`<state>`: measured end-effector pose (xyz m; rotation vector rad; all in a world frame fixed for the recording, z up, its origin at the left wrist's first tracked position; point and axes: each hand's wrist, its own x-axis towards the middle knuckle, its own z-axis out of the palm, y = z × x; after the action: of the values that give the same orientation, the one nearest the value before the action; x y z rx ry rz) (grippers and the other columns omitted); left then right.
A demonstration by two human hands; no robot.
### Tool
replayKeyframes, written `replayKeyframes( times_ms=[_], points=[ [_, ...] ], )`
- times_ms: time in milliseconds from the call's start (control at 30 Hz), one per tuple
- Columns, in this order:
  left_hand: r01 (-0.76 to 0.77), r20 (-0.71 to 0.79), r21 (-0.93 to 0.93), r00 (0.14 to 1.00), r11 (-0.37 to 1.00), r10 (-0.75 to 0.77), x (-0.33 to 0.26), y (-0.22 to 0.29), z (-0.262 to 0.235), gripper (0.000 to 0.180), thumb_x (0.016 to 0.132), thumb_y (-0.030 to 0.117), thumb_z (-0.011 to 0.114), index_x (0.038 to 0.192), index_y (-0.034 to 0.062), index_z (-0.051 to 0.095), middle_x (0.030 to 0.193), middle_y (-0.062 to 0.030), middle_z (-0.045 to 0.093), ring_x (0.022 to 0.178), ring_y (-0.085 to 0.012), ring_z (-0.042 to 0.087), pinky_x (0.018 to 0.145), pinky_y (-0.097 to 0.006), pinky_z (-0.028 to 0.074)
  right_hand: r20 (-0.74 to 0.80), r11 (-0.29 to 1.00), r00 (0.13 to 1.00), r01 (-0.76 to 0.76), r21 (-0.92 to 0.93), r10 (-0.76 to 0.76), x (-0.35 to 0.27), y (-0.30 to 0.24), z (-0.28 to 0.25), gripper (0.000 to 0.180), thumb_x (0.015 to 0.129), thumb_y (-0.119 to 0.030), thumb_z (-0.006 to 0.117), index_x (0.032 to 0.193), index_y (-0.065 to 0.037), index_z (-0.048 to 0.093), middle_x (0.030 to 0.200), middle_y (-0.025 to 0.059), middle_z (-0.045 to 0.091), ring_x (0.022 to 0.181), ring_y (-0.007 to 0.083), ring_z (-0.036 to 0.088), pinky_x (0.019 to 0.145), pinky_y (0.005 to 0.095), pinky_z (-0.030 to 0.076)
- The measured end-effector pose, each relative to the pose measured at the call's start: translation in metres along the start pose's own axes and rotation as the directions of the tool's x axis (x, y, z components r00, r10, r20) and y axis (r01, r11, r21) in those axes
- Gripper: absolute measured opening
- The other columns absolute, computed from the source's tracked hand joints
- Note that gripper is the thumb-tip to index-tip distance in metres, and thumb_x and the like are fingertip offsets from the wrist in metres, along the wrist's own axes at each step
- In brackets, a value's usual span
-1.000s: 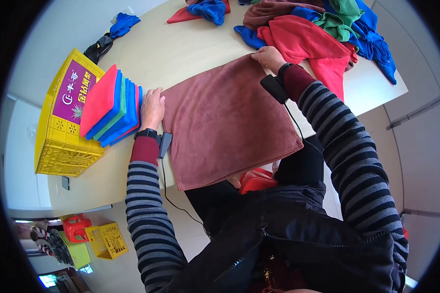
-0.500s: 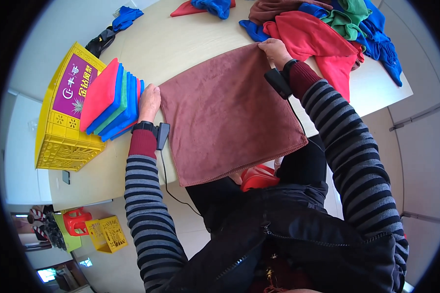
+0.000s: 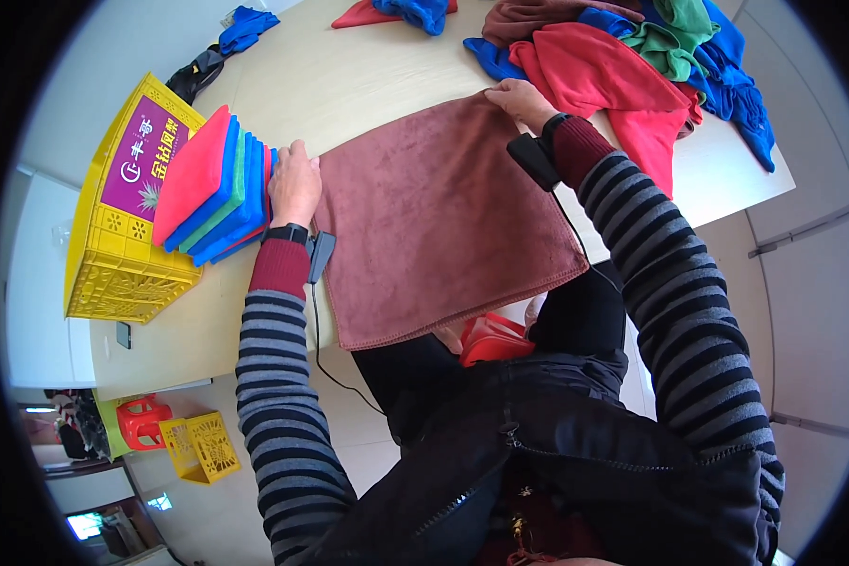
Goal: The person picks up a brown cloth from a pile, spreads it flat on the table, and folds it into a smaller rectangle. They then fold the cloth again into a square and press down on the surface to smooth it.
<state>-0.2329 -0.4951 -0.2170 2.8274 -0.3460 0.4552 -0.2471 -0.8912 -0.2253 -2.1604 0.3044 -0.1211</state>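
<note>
Cloth: brown (image 3: 443, 217), spread out on the counter (image 3: 368, 75) to the right of the crate (image 3: 127, 259), with the stack between them; its near edge reaches out over the person's lap.
Cloth colour: dusty reddish brown, in lighter and darker patches where the nap lies differently.
Cloth surface: soft and matte, mostly flat, with shallow ripples toward the far right corner.
Cloth shape: roughly square, unfolded; a stitched hem runs along the near edge in a similar tone, and the near right corner comes to a point.
Right hand: fingers clamped on the cloth's far right corner (image 3: 524, 102), farther right of the crate than the other hand.
Left hand: at the cloth's far left corner (image 3: 295, 189), nearer the crate; cannot tell whether the fingers grip the fabric or only rest by it.
Stack: folded red, blue and green cloths (image 3: 189, 184), just right of the crate.
Heap: loose red, blue, green and brown cloths (image 3: 599, 80), well to the right of the crate, beyond the right hand.
Phone: dark (image 3: 124, 335), on the near side of the crate.
</note>
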Motion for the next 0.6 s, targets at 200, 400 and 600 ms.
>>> replayKeyframes(
  times_ms=[200,400,600],
  points=[
    [-0.338,0.059,-0.177,0.934,0.924,0.353,-0.027,0.054,-0.019,0.032,0.098,0.015,0.057,0.128,0.0031,0.059,0.137,-0.0200,0.056,0.127,-0.0382,0.053,0.105,-0.043,0.047,0.119,0.995,0.990,0.071,0.076,-0.079,-0.032,0.000,-0.001,0.033,0.090,-0.029,0.069,0.110,-0.003,0.070,0.093,0.0064,0.068,0.083,0.0166,0.063,0.075,0.0311,0.051],
    [-0.628,0.030,-0.272,0.752,0.729,0.659,-0.019,0.115,0.035,0.041,0.100,0.023,0.055,0.139,0.0093,0.055,0.146,-0.0186,0.051,0.135,-0.0377,0.048,0.114,-0.043,0.039,0.249,0.997,0.967,0.028,0.069,-0.044,-0.071,0.009,-0.025,0.030,0.093,-0.026,0.067,0.112,-0.003,0.069,0.092,0.0015,0.065,0.081,0.0101,0.059,0.072,0.0269,0.049],
    [-0.645,0.052,-0.229,0.739,0.729,0.671,0.005,0.152,0.065,0.046,0.102,0.034,0.049,0.143,0.0118,0.052,0.151,-0.0149,0.046,0.140,-0.0344,0.042,0.113,-0.051,0.037,0.267,0.997,0.963,0.016,0.075,-0.036,-0.110,0.003,-0.029,0.030,0.093,-0.027,0.068,0.111,-0.003,0.069,0.089,0.0000,0.064,0.075,0.0095,0.058,0.066,0.0259,0.049]
  ],
)
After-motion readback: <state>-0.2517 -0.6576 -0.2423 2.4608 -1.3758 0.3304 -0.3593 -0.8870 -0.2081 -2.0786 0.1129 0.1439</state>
